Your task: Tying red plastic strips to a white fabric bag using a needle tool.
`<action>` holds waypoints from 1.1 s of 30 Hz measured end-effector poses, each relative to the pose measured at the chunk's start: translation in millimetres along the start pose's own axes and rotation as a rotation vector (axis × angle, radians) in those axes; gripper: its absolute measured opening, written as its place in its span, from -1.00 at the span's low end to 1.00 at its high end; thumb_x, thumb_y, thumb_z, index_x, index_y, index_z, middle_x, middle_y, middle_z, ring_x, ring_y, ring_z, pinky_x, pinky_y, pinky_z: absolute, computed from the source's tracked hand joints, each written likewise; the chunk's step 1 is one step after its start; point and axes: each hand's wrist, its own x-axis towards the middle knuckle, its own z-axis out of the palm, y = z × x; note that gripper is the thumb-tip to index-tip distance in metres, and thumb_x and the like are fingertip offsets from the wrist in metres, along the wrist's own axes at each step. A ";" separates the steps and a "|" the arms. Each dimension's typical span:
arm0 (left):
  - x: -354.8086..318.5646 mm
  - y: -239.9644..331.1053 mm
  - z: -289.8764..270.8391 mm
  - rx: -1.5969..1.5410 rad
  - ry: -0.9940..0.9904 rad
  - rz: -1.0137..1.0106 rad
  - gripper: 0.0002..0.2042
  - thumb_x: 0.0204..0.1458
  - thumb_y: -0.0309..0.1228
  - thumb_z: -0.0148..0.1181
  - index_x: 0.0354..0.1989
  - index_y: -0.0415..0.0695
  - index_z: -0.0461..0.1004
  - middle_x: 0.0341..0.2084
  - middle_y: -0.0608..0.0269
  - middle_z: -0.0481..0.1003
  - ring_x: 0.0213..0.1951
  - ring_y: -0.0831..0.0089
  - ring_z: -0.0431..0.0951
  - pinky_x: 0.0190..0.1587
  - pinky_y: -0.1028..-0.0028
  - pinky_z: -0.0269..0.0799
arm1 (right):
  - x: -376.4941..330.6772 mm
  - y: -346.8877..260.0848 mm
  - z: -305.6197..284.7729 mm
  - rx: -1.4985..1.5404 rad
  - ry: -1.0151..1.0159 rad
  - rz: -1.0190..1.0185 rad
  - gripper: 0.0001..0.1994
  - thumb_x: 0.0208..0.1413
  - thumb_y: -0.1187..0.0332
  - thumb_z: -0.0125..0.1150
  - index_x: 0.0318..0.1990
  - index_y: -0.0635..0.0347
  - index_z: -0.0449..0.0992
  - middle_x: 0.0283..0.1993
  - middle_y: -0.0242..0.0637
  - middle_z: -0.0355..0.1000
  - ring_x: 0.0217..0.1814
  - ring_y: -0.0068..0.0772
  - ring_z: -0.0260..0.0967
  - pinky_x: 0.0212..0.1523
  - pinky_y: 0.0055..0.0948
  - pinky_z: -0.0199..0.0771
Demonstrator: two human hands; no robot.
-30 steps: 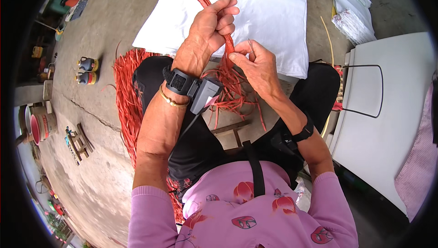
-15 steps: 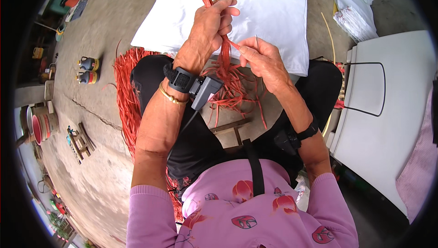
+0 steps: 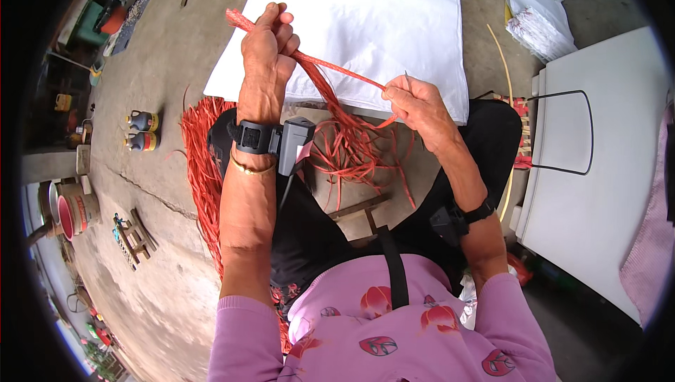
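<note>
Left hand (image 3: 266,55) shifted left, holding one bundle (image 3: 326,91); right hand (image 3: 422,108), one strand (image 3: 341,70).

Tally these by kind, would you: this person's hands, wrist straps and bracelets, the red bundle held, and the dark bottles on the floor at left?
Hands (left hand, right hand): 2
Black wrist straps: 2
Gold bracelet: 1
Red bundle in the left hand: 1
Dark bottles: 2
Total: 8
</note>
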 end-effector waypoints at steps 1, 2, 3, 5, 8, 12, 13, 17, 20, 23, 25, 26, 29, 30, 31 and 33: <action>4.2 4.8 -4.1 -0.023 0.010 0.029 -0.84 0.12 -0.37 -0.01 -0.37 -0.23 0.38 -0.66 0.37 0.35 -0.77 0.70 -0.02 -0.71 0.64 -0.13 | 0.1 -0.4 -1.2 -0.039 -0.004 -0.009 -0.84 0.04 0.34 0.08 -0.44 0.27 0.42 -0.67 -0.53 0.13 -0.64 -0.72 -0.04 -0.61 -0.63 -0.02; 8.0 10.7 -8.1 -0.047 0.020 0.059 -0.84 0.12 -0.37 -0.01 -0.36 -0.22 0.37 -0.66 0.39 0.34 -0.77 0.71 -0.03 -0.71 0.64 -0.14 | 0.5 -0.3 -3.6 -0.037 -0.001 -0.015 -0.84 0.04 0.34 0.08 -0.44 0.27 0.42 -0.67 -0.53 0.13 -0.64 -0.72 -0.04 -0.61 -0.63 -0.02; 9.8 16.4 -11.0 -0.057 0.029 0.089 -0.84 0.13 -0.36 -0.02 -0.36 -0.21 0.36 -0.66 0.41 0.33 -0.77 0.71 -0.03 -0.72 0.64 -0.15 | 0.9 0.9 -8.0 -0.050 0.069 -0.007 -0.84 0.04 0.35 0.08 -0.44 0.27 0.42 -0.67 -0.53 0.14 -0.63 -0.72 -0.02 -0.60 -0.62 -0.01; 10.8 19.3 -14.6 -0.017 0.029 0.071 -0.84 0.12 -0.35 0.00 -0.35 -0.20 0.35 -0.63 0.40 0.37 -0.78 0.72 -0.04 -0.73 0.66 -0.14 | 3.0 2.4 -11.7 -0.063 0.141 -0.007 -0.84 0.04 0.35 0.08 -0.43 0.27 0.42 -0.66 -0.53 0.14 -0.62 -0.72 -0.01 -0.59 -0.62 0.00; -5.7 -1.9 -3.9 0.153 -0.069 -0.106 -0.81 0.10 -0.31 0.05 -0.32 -0.20 0.35 -0.51 0.29 0.47 -0.78 0.73 -0.05 -0.74 0.68 -0.13 | 4.7 5.0 -7.4 0.041 0.219 -0.037 -0.84 0.05 0.35 0.06 -0.42 0.27 0.41 -0.65 -0.51 0.16 -0.60 -0.72 0.03 -0.58 -0.62 0.02; -41.3 -51.2 24.5 0.237 -0.089 -0.373 -0.79 0.12 -0.35 0.02 -0.23 -0.26 0.37 -0.38 0.15 0.51 -0.79 0.73 -0.04 -0.76 0.68 -0.09 | 5.9 19.7 9.4 -0.017 0.261 -0.090 -0.80 0.09 0.32 0.02 -0.43 0.29 0.39 -0.65 -0.48 0.18 -0.61 -0.70 0.05 -0.59 -0.62 0.07; -38.5 -53.6 24.0 0.238 -0.090 -0.367 -0.79 0.12 -0.35 0.02 -0.23 -0.26 0.37 -0.38 0.15 0.51 -0.79 0.73 -0.04 -0.76 0.68 -0.09 | 4.0 20.9 12.9 -0.052 0.249 -0.080 -0.82 0.09 0.31 0.04 -0.42 0.25 0.40 -0.65 -0.52 0.16 -0.60 -0.72 0.01 -0.58 -0.64 0.01; -28.4 -48.4 21.6 0.125 -0.128 -0.206 -0.79 0.16 -0.42 -0.08 -0.16 -0.30 0.38 -0.44 0.20 0.49 -0.79 0.74 -0.03 -0.75 0.69 -0.10 | -3.2 18.3 18.3 -0.157 0.166 -0.022 -0.79 0.10 0.27 0.03 -0.40 0.25 0.40 -0.63 -0.48 0.20 -0.58 -0.69 0.01 -0.55 -0.61 0.03; -32.7 -36.6 27.5 0.246 -0.273 -0.212 -0.79 0.15 -0.40 -0.05 -0.17 -0.30 0.39 -0.54 0.25 0.46 -0.80 0.75 -0.03 -0.76 0.68 -0.13 | 1.1 20.0 8.5 -0.387 0.233 -0.199 -0.60 0.15 0.08 -0.10 -0.42 0.29 0.40 -0.60 -0.30 0.34 -0.63 -0.47 0.19 -0.55 -0.48 0.22; -45.8 -33.6 31.0 0.460 -0.388 -0.236 -0.78 0.12 -0.38 0.01 -0.20 -0.31 0.40 -0.63 0.28 0.44 -0.82 0.75 -0.01 -0.78 0.67 -0.16 | 0.8 2.3 -6.4 -0.353 0.335 -0.203 -0.56 0.17 0.10 -0.20 -0.32 0.34 0.49 -0.51 -0.20 0.42 -0.51 -0.42 0.28 -0.43 -0.49 0.27; -50.2 -37.9 31.8 0.594 -0.418 -0.255 -0.79 0.08 -0.35 0.10 -0.28 -0.28 0.45 -0.71 0.29 0.41 -0.83 0.74 0.02 -0.79 0.67 -0.19 | 2.6 -1.4 -13.8 -0.312 0.367 -0.204 -0.58 0.16 0.14 -0.18 -0.33 0.34 0.51 -0.51 -0.20 0.42 -0.50 -0.45 0.27 -0.42 -0.49 0.26; -53.1 -41.9 35.3 0.590 -0.424 -0.270 -0.79 0.08 -0.35 0.10 -0.28 -0.28 0.45 -0.71 0.29 0.41 -0.83 0.74 0.02 -0.79 0.67 -0.19 | 0.1 -5.8 -15.6 -0.318 0.394 -0.215 -0.63 0.13 0.19 -0.13 -0.34 0.34 0.52 -0.53 -0.22 0.41 -0.52 -0.50 0.24 -0.46 -0.50 0.23; -59.0 -44.6 42.5 0.862 -0.561 -0.328 -0.83 0.05 -0.35 0.14 -0.38 -0.21 0.51 -0.71 0.28 0.41 -0.83 0.74 0.06 -0.79 0.66 -0.16 | 0.8 -2.1 -14.5 -0.305 0.435 -0.287 -0.73 0.06 0.31 -0.02 -0.39 0.36 0.53 -0.56 -0.26 0.38 -0.56 -0.59 0.19 -0.53 -0.53 0.18; -59.7 -46.5 41.7 0.862 -0.560 -0.335 -0.83 0.05 -0.35 0.14 -0.38 -0.21 0.51 -0.71 0.28 0.41 -0.83 0.74 0.06 -0.79 0.66 -0.16 | 2.6 0.1 -14.5 -0.294 0.435 -0.359 -0.77 0.03 0.36 0.03 -0.42 0.37 0.53 -0.59 -0.27 0.36 -0.58 -0.63 0.17 -0.57 -0.54 0.14; -59.7 -48.1 40.8 0.879 -0.583 -0.332 -0.84 0.04 -0.35 0.14 -0.39 -0.21 0.52 -0.72 0.30 0.41 -0.83 0.74 0.06 -0.79 0.66 -0.14 | 5.8 5.1 -14.5 -0.303 0.438 -0.462 -0.86 -0.01 0.44 0.08 -0.42 0.34 0.53 -0.62 -0.27 0.32 -0.63 -0.62 0.14 -0.62 -0.53 0.11; -59.2 -50.4 39.4 0.894 -0.604 -0.331 -0.84 0.04 -0.35 0.14 -0.39 -0.20 0.52 -0.73 0.31 0.41 -0.82 0.74 0.07 -0.78 0.66 -0.13 | 5.2 4.4 -15.3 -0.382 0.453 -0.510 -0.87 -0.02 0.45 0.08 -0.42 0.32 0.53 -0.62 -0.27 0.31 -0.64 -0.59 0.13 -0.62 -0.51 0.11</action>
